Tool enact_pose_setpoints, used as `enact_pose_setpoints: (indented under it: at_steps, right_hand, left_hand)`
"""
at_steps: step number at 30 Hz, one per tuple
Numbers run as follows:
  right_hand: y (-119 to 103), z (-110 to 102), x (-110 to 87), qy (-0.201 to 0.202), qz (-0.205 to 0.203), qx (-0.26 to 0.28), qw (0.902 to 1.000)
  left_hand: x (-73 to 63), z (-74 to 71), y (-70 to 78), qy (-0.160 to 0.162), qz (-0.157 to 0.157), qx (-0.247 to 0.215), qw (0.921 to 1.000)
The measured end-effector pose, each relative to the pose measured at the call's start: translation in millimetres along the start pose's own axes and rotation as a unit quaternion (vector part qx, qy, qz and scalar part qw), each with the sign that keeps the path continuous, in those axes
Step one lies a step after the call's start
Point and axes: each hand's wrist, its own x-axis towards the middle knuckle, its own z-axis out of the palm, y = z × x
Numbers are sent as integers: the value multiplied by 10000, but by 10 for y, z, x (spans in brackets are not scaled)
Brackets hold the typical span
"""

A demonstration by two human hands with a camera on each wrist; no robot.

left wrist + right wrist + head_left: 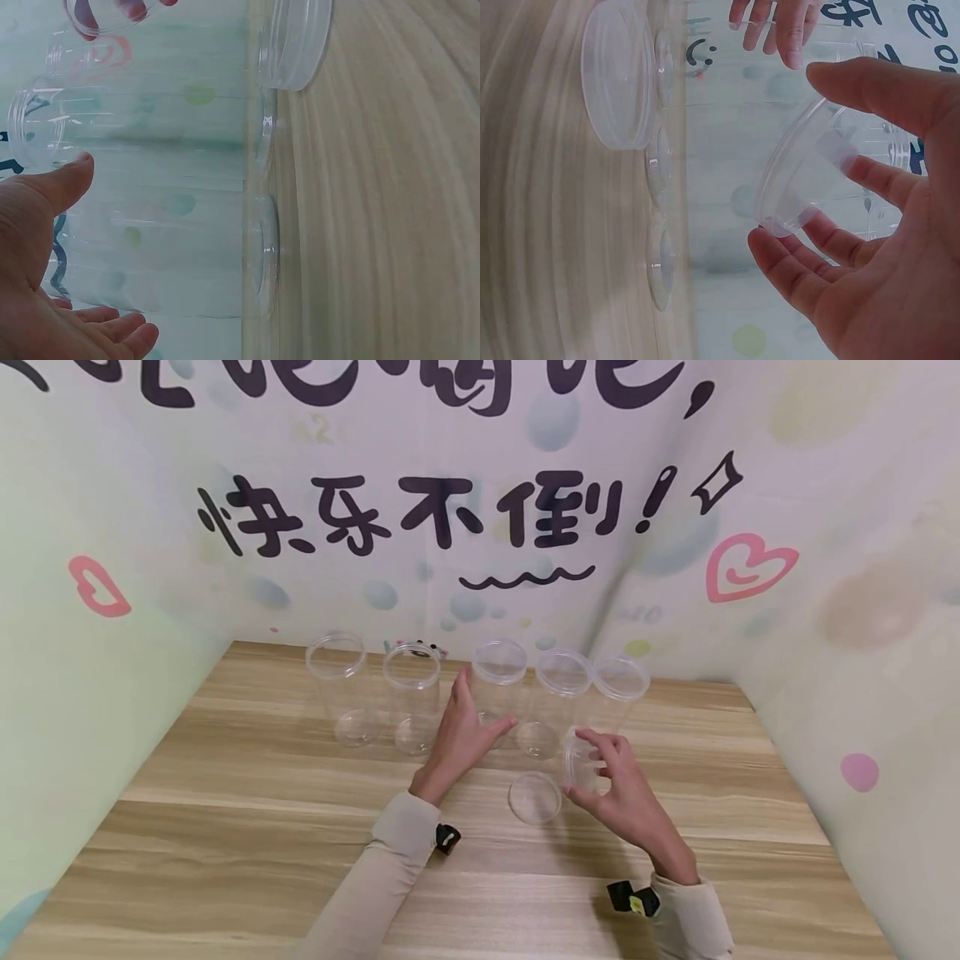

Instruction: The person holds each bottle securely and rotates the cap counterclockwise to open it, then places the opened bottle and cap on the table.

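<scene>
Five clear plastic jars stand upright in a row at the back of the table, the middle jar [498,693] among them. My left hand [461,735] is at that middle jar, thumb and fingers spread apart; in the left wrist view the thumb and the fingers [139,334] are straight or loosely bent. My right hand [618,785] holds a clear round lid [799,176] by its edge, tilted, between thumb and fingertips. That lid is in the air in front of the two right-hand jars. Another clear lid [535,797] lies on the table between the hands.
Two jars stand left of my left hand, the outer jar [337,693] and the inner jar [412,702]. To the right, a fourth jar [562,702] and a fifth jar [619,689] are close together. A printed cloth wall [375,602] rises behind the wooden table [262,827].
</scene>
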Motion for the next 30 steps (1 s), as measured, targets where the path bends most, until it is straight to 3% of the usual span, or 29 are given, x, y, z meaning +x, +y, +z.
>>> enact_pose_setpoints:
  at_steps: [17, 25, 30]
  right_hand:
    - [119, 22, 34, -71, -31, 80, 9999]
    - [156, 30, 43, -294, 314, 110, 9990]
    - [185, 27, 44, -290, 325, 75, 9990]
  left_hand:
    - [56, 87, -32, 240, -105, 92, 9996]
    - [60, 125, -48, 296, -6, -110, 9995]
    - [65, 138, -45, 288, 45, -197, 9994]
